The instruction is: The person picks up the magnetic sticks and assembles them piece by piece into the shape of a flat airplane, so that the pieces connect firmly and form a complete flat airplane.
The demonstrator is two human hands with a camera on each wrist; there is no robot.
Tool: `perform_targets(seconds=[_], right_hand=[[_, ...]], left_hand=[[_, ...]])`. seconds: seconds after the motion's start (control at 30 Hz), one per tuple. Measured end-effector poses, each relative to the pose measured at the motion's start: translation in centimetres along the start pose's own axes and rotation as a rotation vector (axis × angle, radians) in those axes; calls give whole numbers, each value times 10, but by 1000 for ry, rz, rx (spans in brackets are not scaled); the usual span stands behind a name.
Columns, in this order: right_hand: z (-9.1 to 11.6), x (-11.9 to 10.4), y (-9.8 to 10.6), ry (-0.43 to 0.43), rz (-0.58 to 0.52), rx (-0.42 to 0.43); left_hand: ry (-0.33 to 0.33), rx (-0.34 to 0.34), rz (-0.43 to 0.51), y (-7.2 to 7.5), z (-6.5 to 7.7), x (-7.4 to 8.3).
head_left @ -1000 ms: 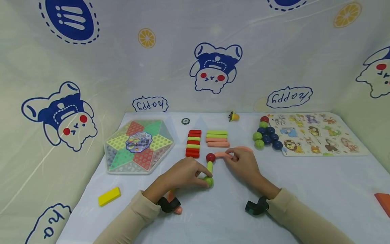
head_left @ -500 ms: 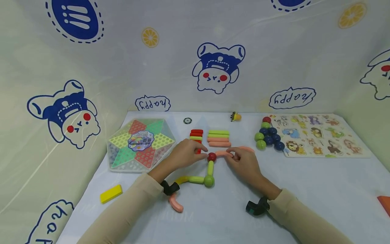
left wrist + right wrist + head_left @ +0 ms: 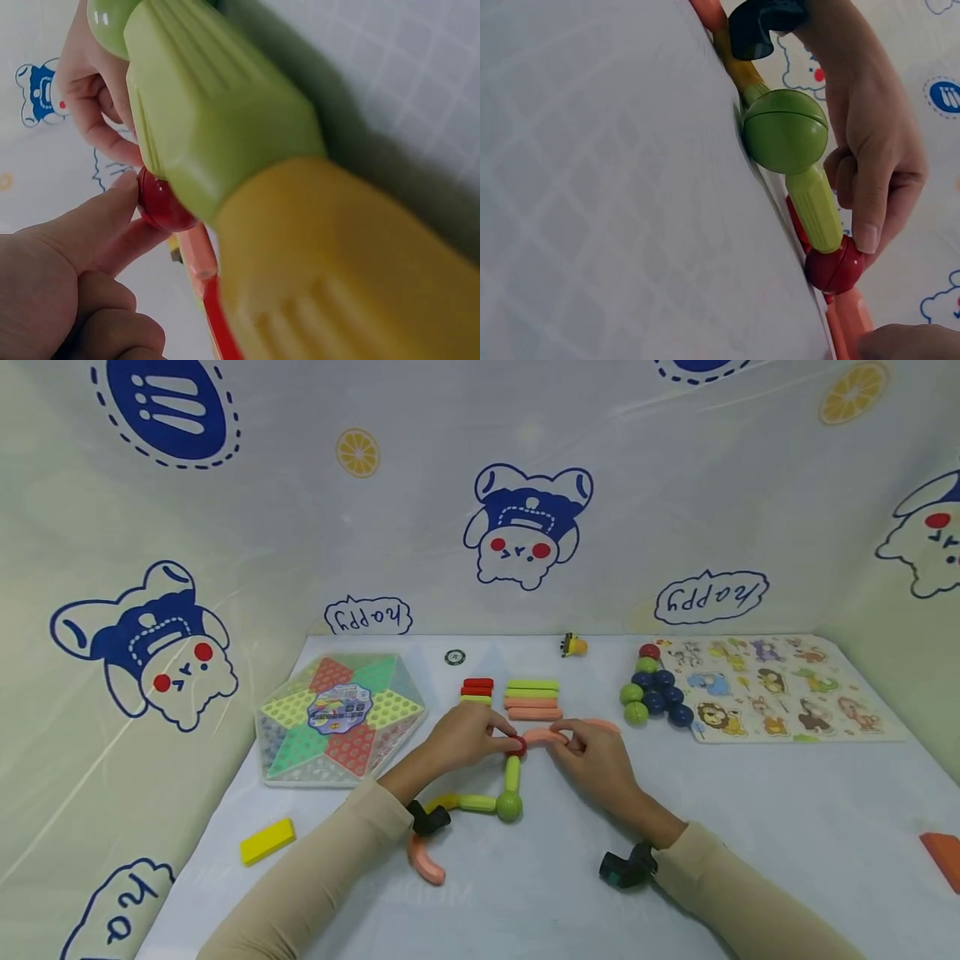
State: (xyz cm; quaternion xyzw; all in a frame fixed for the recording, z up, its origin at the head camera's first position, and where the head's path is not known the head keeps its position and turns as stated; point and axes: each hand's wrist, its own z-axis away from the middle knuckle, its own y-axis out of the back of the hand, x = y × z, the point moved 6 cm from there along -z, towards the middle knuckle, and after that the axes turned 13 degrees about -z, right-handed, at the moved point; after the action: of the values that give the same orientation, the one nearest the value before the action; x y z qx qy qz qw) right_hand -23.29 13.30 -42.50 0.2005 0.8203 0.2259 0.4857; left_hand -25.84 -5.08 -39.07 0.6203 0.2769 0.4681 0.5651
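Observation:
My left hand (image 3: 467,737) pinches a red ball (image 3: 832,270) between thumb and index finger. With its fingertips, my right hand (image 3: 600,762) grips a curved pink stick (image 3: 542,737) whose left end meets the red ball. A short lime stick (image 3: 512,772) joins that ball to a green ball (image 3: 509,807) nearer the front. From the green ball another lime stick (image 3: 477,803) runs left to a curved yellow piece (image 3: 315,247). Beyond it, partly hidden by the left wrist camera, lies a curved pink piece (image 3: 426,862).
Red and lime sticks (image 3: 477,685) lie partly behind my left hand. Lime and pink sticks (image 3: 532,700) are stacked beside them. Loose balls (image 3: 654,702) sit by an animal picture board (image 3: 810,737). A hexagonal game board (image 3: 341,718) and yellow block (image 3: 267,842) are left.
My left hand has left the green ball, moved up and away from me, and now pinches the red ball. The right hand keeps its grip on the curved pink stick.

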Motion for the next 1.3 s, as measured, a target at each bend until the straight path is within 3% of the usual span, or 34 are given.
perform_targets(seconds=[0.17, 0.37, 0.6, 0.8, 1.03, 1.3], right_hand=[[2, -3, 5, 29, 1, 17], [10, 9, 23, -53, -3, 48], [10, 35, 70, -121, 0, 205], [17, 60, 111, -172, 45, 336], [22, 75, 134, -179, 95, 353], [26, 84, 141, -287, 163, 311]], left_hand=[[7, -3, 40, -1, 1, -1], [-20, 3, 24, -2, 0, 1], [-45, -17, -28, 0, -2, 3], [-74, -54, -81, 4, -9, 14], [-64, -77, -123, -5, -21, 26], [22, 2, -118, -11, -21, 30]])
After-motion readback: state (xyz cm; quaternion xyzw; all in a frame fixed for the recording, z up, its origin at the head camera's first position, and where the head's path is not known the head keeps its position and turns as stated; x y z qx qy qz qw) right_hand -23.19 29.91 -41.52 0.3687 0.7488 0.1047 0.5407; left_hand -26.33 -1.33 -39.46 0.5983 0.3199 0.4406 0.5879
